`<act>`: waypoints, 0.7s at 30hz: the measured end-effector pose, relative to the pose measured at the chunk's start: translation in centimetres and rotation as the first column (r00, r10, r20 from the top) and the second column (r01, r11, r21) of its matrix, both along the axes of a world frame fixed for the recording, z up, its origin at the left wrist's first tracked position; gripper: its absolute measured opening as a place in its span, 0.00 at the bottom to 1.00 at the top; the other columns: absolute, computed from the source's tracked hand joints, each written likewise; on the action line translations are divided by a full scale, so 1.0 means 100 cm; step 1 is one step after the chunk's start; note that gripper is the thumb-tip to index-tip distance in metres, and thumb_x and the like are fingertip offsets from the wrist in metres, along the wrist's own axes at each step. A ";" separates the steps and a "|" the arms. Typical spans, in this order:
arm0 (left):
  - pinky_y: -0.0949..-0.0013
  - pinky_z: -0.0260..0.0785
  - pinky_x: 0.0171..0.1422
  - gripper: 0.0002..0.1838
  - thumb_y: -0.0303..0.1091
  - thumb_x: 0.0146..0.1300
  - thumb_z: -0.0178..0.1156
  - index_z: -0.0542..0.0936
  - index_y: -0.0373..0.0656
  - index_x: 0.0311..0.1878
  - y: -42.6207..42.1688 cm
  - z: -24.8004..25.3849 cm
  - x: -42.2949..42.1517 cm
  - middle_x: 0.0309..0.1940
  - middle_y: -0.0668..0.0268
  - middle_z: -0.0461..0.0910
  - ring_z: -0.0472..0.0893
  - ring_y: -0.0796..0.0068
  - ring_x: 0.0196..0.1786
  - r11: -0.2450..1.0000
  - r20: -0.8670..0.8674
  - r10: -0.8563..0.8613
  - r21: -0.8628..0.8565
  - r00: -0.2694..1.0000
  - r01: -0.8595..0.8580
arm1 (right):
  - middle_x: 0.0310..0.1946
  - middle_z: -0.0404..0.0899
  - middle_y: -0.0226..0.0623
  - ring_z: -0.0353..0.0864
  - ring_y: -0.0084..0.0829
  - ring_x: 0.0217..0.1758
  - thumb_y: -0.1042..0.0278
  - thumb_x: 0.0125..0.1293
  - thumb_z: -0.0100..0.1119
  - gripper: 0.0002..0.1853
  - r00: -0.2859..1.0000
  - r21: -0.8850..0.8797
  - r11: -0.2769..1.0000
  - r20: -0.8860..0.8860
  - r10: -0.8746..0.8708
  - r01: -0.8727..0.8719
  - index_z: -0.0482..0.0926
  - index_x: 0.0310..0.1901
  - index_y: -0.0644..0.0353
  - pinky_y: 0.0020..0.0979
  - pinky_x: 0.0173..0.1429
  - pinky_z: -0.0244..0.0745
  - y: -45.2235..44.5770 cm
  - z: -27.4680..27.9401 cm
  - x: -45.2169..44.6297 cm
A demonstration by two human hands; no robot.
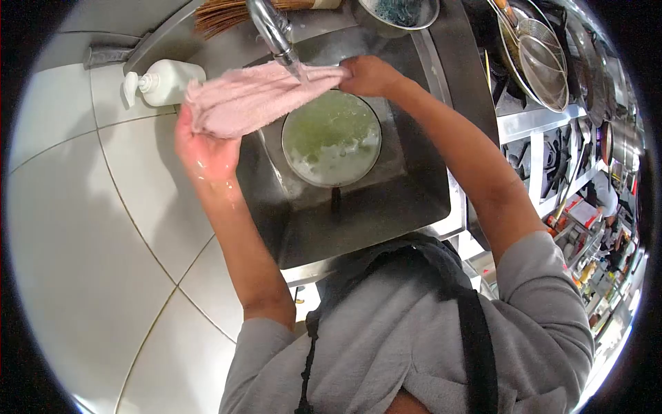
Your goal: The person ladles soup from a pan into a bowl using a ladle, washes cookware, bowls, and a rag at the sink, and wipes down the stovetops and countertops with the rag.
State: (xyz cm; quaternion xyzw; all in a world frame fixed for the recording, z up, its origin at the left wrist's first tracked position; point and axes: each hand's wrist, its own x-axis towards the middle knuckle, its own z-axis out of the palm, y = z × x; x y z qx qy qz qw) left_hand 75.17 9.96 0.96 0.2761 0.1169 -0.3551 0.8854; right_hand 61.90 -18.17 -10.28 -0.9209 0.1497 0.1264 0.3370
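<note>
A pink cloth [255, 100] is stretched between my two hands beneath the running faucet [274, 38]. Water falls onto the cloth near its right end. My left hand [207, 148], wet and with some suds on the wrist, grips the wide, bunched end. At the narrower end, my right hand [369, 76] is closed around the cloth. Below it, a round pot [378, 148] of cloudy, greenish, foamy water [331, 134] stands in the metal sink [386, 214].
A white pump bottle [172, 81] lies tilted left of the sink. Behind the faucet are a bristle brush [227, 15] and a metal bowl [414, 26] with a scouring pad [398, 10]. Strainers [543, 69] rest at the right near stove burners [557, 155]. Another person [605, 193] appears far right.
</note>
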 end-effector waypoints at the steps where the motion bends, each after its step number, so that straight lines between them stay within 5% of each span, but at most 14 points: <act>1: 0.37 0.58 0.78 0.25 0.42 0.74 0.54 0.73 0.41 0.69 0.008 -0.027 -0.003 0.66 0.55 0.76 0.72 0.52 0.71 0.999 -0.019 -0.009 0.049 1.000 0.010 | 0.43 0.87 0.50 0.86 0.55 0.47 0.48 0.58 0.62 0.21 0.997 0.066 0.996 0.041 -0.067 0.065 0.87 0.42 0.56 0.48 0.55 0.81 -0.002 -0.006 0.005; 2: 0.36 0.59 0.77 0.25 0.43 0.74 0.55 0.73 0.42 0.69 0.014 -0.054 -0.008 0.65 0.55 0.76 0.72 0.53 0.70 0.995 -0.040 -0.017 0.098 0.999 0.021 | 0.43 0.87 0.50 0.86 0.55 0.47 0.49 0.59 0.61 0.20 0.988 0.133 0.983 0.075 -0.136 0.126 0.86 0.42 0.56 0.48 0.55 0.81 -0.001 -0.010 0.008; 4: 0.38 0.56 0.80 0.26 0.47 0.77 0.50 0.72 0.40 0.70 0.003 -0.107 -0.038 0.70 0.54 0.72 0.69 0.51 0.74 0.964 -0.073 -0.214 -0.174 0.974 0.199 | 0.46 0.85 0.53 0.86 0.52 0.48 0.50 0.59 0.64 0.25 0.952 0.455 0.871 0.138 -0.273 0.184 0.82 0.50 0.62 0.45 0.54 0.80 0.040 0.023 0.017; 5: 0.39 0.57 0.79 0.26 0.48 0.78 0.49 0.72 0.40 0.70 -0.022 -0.098 -0.055 0.70 0.54 0.72 0.70 0.51 0.73 0.986 -0.192 -0.167 -0.011 0.967 0.168 | 0.48 0.84 0.55 0.85 0.52 0.47 0.50 0.59 0.68 0.31 0.933 0.543 0.806 0.104 -0.346 0.238 0.78 0.57 0.67 0.42 0.54 0.80 0.073 0.061 0.016; 6: 0.39 0.58 0.78 0.26 0.49 0.78 0.49 0.72 0.41 0.70 -0.042 -0.089 -0.065 0.70 0.54 0.73 0.71 0.52 0.72 0.976 -0.300 -0.100 0.154 0.949 0.152 | 0.47 0.83 0.56 0.85 0.52 0.47 0.48 0.58 0.70 0.31 0.932 0.429 0.881 0.192 -0.307 0.201 0.79 0.54 0.67 0.42 0.53 0.80 0.107 0.055 0.013; 9: 0.40 0.61 0.77 0.25 0.49 0.79 0.48 0.73 0.41 0.69 -0.056 -0.106 -0.059 0.68 0.54 0.75 0.73 0.52 0.70 0.935 -0.196 -0.349 -0.142 0.916 0.326 | 0.38 0.84 0.51 0.84 0.53 0.42 0.43 0.57 0.71 0.28 0.829 0.307 0.948 0.505 -0.238 0.085 0.84 0.44 0.65 0.44 0.48 0.80 0.170 0.065 -0.021; 12: 0.42 0.65 0.75 0.24 0.48 0.80 0.46 0.74 0.41 0.67 -0.067 -0.111 -0.069 0.65 0.55 0.77 0.76 0.55 0.68 0.963 -0.189 -0.258 0.031 0.947 0.268 | 0.29 0.82 0.46 0.84 0.53 0.35 0.41 0.60 0.67 0.26 0.794 0.133 0.984 0.583 -0.172 0.116 0.84 0.32 0.63 0.46 0.45 0.80 0.163 0.056 -0.025; 13: 0.45 0.69 0.72 0.22 0.47 0.80 0.46 0.75 0.42 0.64 -0.054 -0.118 -0.079 0.63 0.57 0.78 0.77 0.57 0.67 0.962 -0.069 -0.270 0.004 0.960 0.271 | 0.24 0.82 0.43 0.84 0.51 0.29 0.42 0.62 0.65 0.26 0.865 -0.002 0.962 0.438 -0.246 0.275 0.84 0.25 0.61 0.46 0.42 0.80 0.150 0.035 -0.011; 16: 0.57 0.74 0.66 0.17 0.43 0.77 0.52 0.79 0.40 0.57 -0.081 -0.125 -0.081 0.55 0.61 0.82 0.82 0.65 0.55 0.985 -0.352 -0.094 0.102 0.931 0.138 | 0.26 0.84 0.48 0.85 0.51 0.29 0.44 0.61 0.65 0.25 0.878 -0.015 0.895 0.207 -0.433 0.445 0.83 0.20 0.60 0.47 0.41 0.80 0.103 0.033 0.024; 19: 0.54 0.75 0.65 0.17 0.43 0.77 0.51 0.79 0.42 0.58 -0.079 -0.104 -0.072 0.55 0.62 0.82 0.82 0.64 0.57 0.957 -0.205 -0.289 -0.098 0.935 0.274 | 0.27 0.85 0.51 0.85 0.53 0.31 0.46 0.61 0.65 0.23 0.887 0.074 0.985 0.429 -0.171 0.154 0.84 0.22 0.61 0.49 0.39 0.80 0.135 0.045 -0.004; 21: 0.53 0.75 0.65 0.17 0.44 0.77 0.51 0.79 0.43 0.58 -0.077 -0.088 -0.071 0.56 0.62 0.82 0.81 0.64 0.59 0.928 -0.165 -0.362 -0.161 0.917 0.337 | 0.29 0.85 0.52 0.86 0.53 0.32 0.50 0.62 0.63 0.21 0.821 -0.016 1.000 0.571 0.002 0.009 0.85 0.23 0.62 0.50 0.41 0.81 0.137 0.042 -0.011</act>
